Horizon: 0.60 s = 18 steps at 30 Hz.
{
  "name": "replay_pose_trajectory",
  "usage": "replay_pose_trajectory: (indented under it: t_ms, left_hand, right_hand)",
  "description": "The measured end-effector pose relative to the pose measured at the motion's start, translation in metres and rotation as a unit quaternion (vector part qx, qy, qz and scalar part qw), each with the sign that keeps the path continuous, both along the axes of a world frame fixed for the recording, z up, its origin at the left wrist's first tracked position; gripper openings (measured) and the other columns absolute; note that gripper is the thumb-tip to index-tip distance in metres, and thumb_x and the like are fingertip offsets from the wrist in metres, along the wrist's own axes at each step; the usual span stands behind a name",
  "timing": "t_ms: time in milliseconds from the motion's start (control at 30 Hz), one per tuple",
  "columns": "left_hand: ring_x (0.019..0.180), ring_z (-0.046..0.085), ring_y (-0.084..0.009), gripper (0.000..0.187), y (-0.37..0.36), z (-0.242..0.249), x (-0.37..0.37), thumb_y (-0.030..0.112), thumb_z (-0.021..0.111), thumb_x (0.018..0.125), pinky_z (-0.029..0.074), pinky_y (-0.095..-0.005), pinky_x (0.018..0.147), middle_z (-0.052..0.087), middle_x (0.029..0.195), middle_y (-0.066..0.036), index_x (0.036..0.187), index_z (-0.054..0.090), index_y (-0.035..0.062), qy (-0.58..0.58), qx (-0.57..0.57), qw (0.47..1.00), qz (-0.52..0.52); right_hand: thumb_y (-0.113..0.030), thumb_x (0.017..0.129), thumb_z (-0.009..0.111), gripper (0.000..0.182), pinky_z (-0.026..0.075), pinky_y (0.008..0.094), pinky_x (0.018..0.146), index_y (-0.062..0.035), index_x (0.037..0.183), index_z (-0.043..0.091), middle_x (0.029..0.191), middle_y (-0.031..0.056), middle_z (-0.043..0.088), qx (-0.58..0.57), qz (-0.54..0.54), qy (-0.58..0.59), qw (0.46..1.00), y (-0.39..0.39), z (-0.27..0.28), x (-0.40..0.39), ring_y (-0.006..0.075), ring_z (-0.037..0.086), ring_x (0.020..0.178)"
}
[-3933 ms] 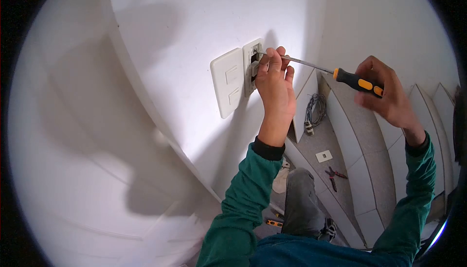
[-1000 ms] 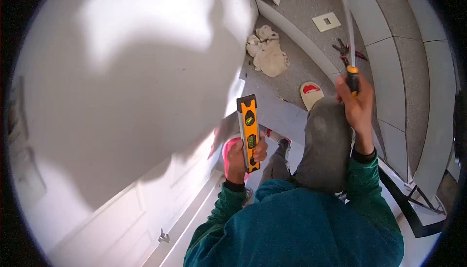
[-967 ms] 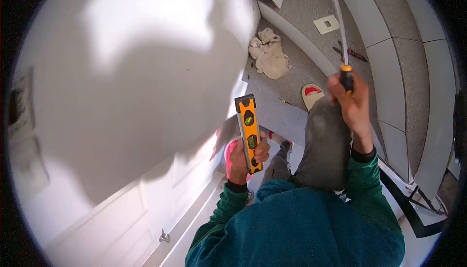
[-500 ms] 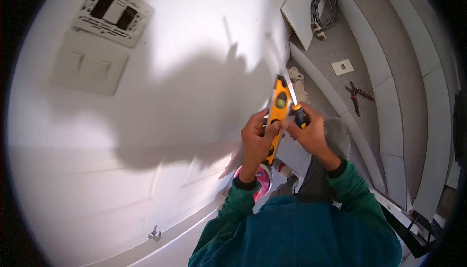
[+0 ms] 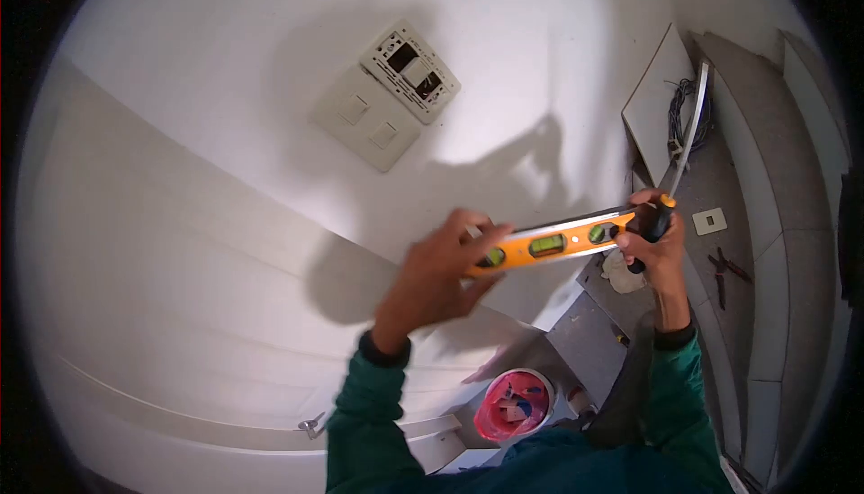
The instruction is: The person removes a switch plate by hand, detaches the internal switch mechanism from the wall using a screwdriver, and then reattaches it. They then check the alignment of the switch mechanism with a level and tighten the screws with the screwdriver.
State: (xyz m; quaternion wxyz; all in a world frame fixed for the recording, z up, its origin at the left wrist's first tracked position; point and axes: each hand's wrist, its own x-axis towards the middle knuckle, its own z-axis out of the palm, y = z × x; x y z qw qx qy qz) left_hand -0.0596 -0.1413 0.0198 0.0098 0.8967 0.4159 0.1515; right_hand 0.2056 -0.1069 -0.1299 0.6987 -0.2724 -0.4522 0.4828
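An orange spirit level (image 5: 547,244) is held nearly level across the view, in front of the white wall. My left hand (image 5: 441,269) grips its left end between thumb and fingers. At the other end, my right hand (image 5: 659,242) pinches the level and also holds a screwdriver (image 5: 691,134) with a black and yellow handle, its long shaft pointing up. On the wall, a switch frame without its cover (image 5: 410,71) sits beside a double switch plate (image 5: 367,118).
Curved grey steps (image 5: 765,152) run down the right. On them lie a coiled cable (image 5: 677,121), a small cream plate (image 5: 710,221) and pliers (image 5: 722,282). A pink-lined bucket (image 5: 515,404) stands below, near a white cloth (image 5: 623,273).
The level has turned from upright to nearly horizontal, and my hands have moved apart to its two ends. The view has shifted, bringing the switch plates nearer the middle.
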Motion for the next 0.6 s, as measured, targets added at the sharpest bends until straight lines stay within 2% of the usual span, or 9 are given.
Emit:
replay_pose_trajectory:
  t_ms: [100,133,167,200,300,333,433,500,600]
  left_hand:
    - [0.086,0.06,-0.0252,0.052,0.017,0.056,0.003,0.01,0.079,0.067,0.05,-0.0339,0.072,0.059,0.103,-0.008,0.117,0.064,0.0135,0.049,0.02,0.998,-0.035]
    - [0.093,0.058,-0.0274,0.052,0.024,0.068,0.0,0.009,0.08,0.064,0.049,-0.0367,0.079,0.061,0.105,-0.008,0.114,0.066,0.0142,0.048,0.118,0.99,-0.067]
    - [0.107,0.056,-0.0282,0.059,0.026,0.08,0.004,0.002,0.08,0.06,0.051,-0.0389,0.089,0.058,0.115,-0.009,0.115,0.066,0.0169,0.061,0.17,0.983,-0.029]
    - [0.109,0.056,-0.0281,0.06,0.032,0.092,0.01,0.004,0.082,0.06,0.051,-0.039,0.089,0.057,0.12,-0.008,0.116,0.066,0.0187,0.093,0.264,0.96,-0.03]
    - [0.113,0.054,-0.0261,0.055,0.072,0.117,0.013,0.002,0.076,0.069,0.051,-0.0363,0.095,0.049,0.136,-0.004,0.119,0.063,0.0217,0.116,0.374,0.919,-0.041]
    - [0.11,0.055,-0.0261,0.044,0.087,0.129,0.015,0.005,0.077,0.068,0.051,-0.0347,0.089,0.055,0.13,-0.006,0.109,0.067,0.0183,0.098,0.383,0.916,-0.069]
    - [0.109,0.056,-0.0236,0.037,0.123,0.169,0.023,0.008,0.073,0.074,0.048,-0.036,0.093,0.058,0.127,-0.004,0.109,0.067,0.0176,0.116,0.392,0.909,-0.084]
    - [0.12,0.049,-0.0304,0.032,0.136,0.192,0.033,0.015,0.067,0.083,0.037,-0.0458,0.103,0.055,0.129,-0.014,0.114,0.065,0.0088,0.261,0.344,0.901,-0.027]
    - [0.114,0.054,-0.031,0.022,0.145,0.208,0.04,0.004,0.056,0.089,0.044,-0.0401,0.097,0.059,0.126,-0.015,0.106,0.07,0.0099,0.348,0.351,0.869,0.013]
  right_hand:
    - [-0.003,0.071,0.08,0.04,0.042,0.0193,0.044,0.0002,0.103,0.056,0.073,0.0031,0.059,-0.015,0.039,-0.052,0.998,0.006,0.015,-0.01,0.0058,0.053,0.053]
    - [-0.002,0.072,0.08,0.036,0.042,0.0192,0.044,0.0002,0.099,0.057,0.073,0.0029,0.059,-0.035,0.064,-0.059,0.996,0.007,0.022,-0.021,0.0057,0.053,0.054]
    - [-0.007,0.076,0.078,0.031,0.042,0.0195,0.043,0.0001,0.099,0.057,0.073,0.0031,0.059,-0.018,0.045,-0.035,0.998,0.012,0.025,-0.034,0.0059,0.053,0.053]
    - [-0.007,0.076,0.078,0.031,0.042,0.0195,0.043,0.0001,0.099,0.057,0.073,0.0031,0.059,-0.015,0.049,-0.036,0.998,0.022,0.026,-0.048,0.0059,0.053,0.053]
    - [-0.013,0.083,0.074,0.028,0.04,0.0212,0.042,0.0004,0.1,0.057,0.073,0.0033,0.059,0.034,-0.003,0.099,0.994,0.059,0.047,-0.084,0.0067,0.052,0.05]
    - [-0.014,0.084,0.073,0.027,0.04,0.0217,0.042,0.0007,0.1,0.057,0.073,0.0032,0.059,0.033,-0.015,0.128,0.991,0.073,0.061,-0.092,0.0071,0.051,0.049]
    - [-0.013,0.086,0.07,0.024,0.04,0.0221,0.041,0.0015,0.1,0.057,0.071,0.004,0.059,0.046,-0.031,0.165,0.985,0.115,0.09,-0.112,0.0081,0.051,0.047]
    - [-0.012,0.087,0.069,0.022,0.04,0.0222,0.041,0.002,0.1,0.057,0.069,0.005,0.059,0.051,-0.039,0.19,0.98,0.134,0.102,-0.125,0.0085,0.051,0.046]
    - [-0.012,0.087,0.069,0.023,0.041,0.0227,0.04,0.002,0.101,0.057,0.066,0.0042,0.058,0.038,-0.006,0.184,0.982,0.156,0.105,-0.139,0.0091,0.051,0.046]
